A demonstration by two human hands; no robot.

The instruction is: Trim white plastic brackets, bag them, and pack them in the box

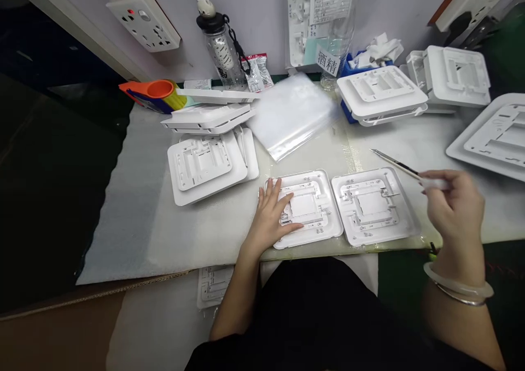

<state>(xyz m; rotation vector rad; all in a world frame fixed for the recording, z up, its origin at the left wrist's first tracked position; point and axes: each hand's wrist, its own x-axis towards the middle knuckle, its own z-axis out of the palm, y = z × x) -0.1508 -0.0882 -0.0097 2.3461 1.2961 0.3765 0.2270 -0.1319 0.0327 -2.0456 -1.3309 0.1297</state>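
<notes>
My left hand (274, 213) lies flat, fingers spread, on the left edge of a white square plastic housing (314, 207) at the front of the bench. A second, matching housing (375, 204) sits right beside it, untouched. My right hand (453, 207) hovers to the right of that housing with its fingers closed round a thin knife-like tool (400, 165), whose metal blade points up and to the left. A pale bangle circles my right wrist.
More white housings are stacked at the left (205, 166), back right (381, 95) and far right (490, 136). A pile of clear plastic bags (291, 114), a water bottle (219, 46), an orange tape dispenser (153, 95) and a labelled alcohol bottle (334, 32) stand near the wall.
</notes>
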